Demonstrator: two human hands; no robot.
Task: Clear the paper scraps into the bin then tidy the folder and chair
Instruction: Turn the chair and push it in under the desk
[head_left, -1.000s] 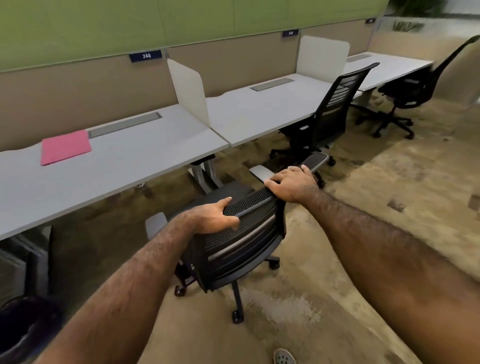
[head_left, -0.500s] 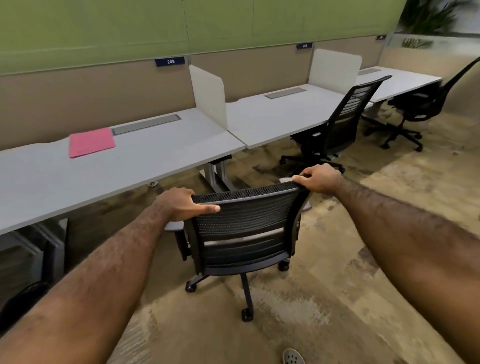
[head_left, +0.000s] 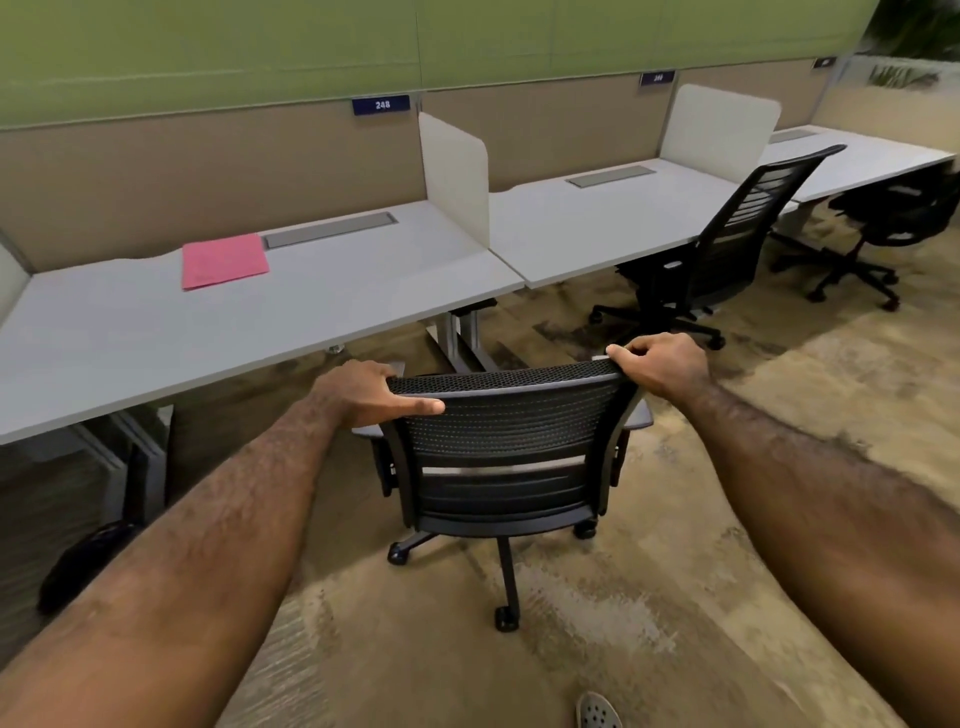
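A black mesh-backed office chair (head_left: 506, 457) stands on castors in front of me, its back toward me, facing the grey desk (head_left: 156, 332). My left hand (head_left: 371, 392) grips the top left corner of the backrest. My right hand (head_left: 657, 364) grips the top right corner. A pink folder (head_left: 223, 260) lies flat near the back of the desk, beside a grey cable flap. A dark bin (head_left: 83, 564) sits on the floor under the desk's left part, partly hidden by my left forearm. I see no paper scraps.
A desk leg (head_left: 457, 338) stands just ahead of the chair. A white divider (head_left: 454, 171) separates this desk from the neighbouring one, where a second black chair (head_left: 727, 244) is parked. A third chair (head_left: 883, 228) is at the far right. Tan carpet stretches right.
The chair has swung round from a tilted, sideways pose until its back squarely faces me, and it has rolled toward the desk. Both hands kept their hold on the backrest.
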